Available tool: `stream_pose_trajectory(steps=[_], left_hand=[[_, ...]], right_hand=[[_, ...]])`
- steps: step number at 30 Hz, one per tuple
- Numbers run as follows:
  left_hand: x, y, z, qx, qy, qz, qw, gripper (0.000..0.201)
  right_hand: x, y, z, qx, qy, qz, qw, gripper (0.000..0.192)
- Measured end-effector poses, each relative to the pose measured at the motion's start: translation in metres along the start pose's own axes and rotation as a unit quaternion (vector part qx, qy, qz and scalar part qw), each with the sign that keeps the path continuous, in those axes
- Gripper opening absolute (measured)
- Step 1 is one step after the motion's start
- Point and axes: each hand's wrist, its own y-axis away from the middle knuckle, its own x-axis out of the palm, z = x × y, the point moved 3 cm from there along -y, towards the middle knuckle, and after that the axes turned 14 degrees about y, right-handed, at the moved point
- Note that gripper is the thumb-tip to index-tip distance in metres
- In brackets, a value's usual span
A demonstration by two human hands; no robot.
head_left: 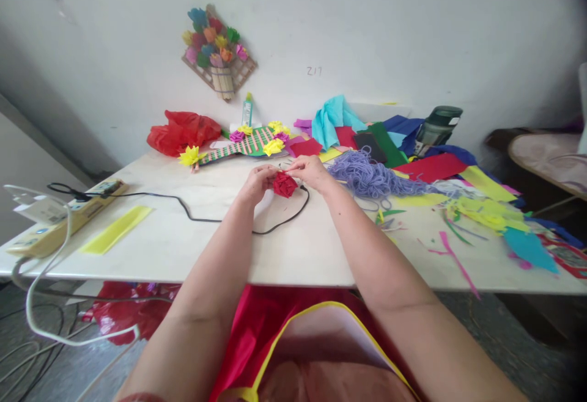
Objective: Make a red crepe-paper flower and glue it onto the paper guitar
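Note:
A small red paper flower (285, 184) is held between both my hands over the middle of the white table (183, 249). My left hand (258, 180) grips its left side with bent fingers. From the right, my right hand (310, 171) pinches the flower's top. A black cable (202, 219) loops on the table just beneath them. Behind my hands lies a green and pink striped paper piece (247, 144) with yellow and pink paper flowers on it.
A purple yarn bundle (373, 177) and several coloured paper sheets and scraps (477, 206) cover the right side. At left are a power strip (68, 212), a yellow paper strip (117, 229) and a red plastic bag (183, 131). A glue bottle (247, 110) stands by the wall.

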Motion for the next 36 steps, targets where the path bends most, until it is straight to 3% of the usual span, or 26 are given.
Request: stream_pose_trajectory(steps=[9,17,25,36], left_hand=[[0.0032,0.0024,-0.0034,-0.008,0.011,0.024,1.000,0.045],[0.0058,0.0079,-0.0039,-0.018,-0.018,0.103,0.994,0.066],[0.0052,0.0073,-0.0039,-0.009,-0.022,0.085,0.996,0.055],[0.0008,0.0044,-0.0005,-0.011,-0.008,0.089,0.996,0.056]], right_hand=[[-0.0036,0.0055,0.0040,0.080,-0.094,0.003,0.992,0.004],[-0.0034,0.0070,0.0036,0.128,-0.105,0.004,0.986,0.005],[-0.0024,0.0087,0.0030,0.153,-0.132,0.020,0.979,0.018],[-0.0007,0.0084,0.0010,0.155,-0.149,0.026,0.976,0.013]])
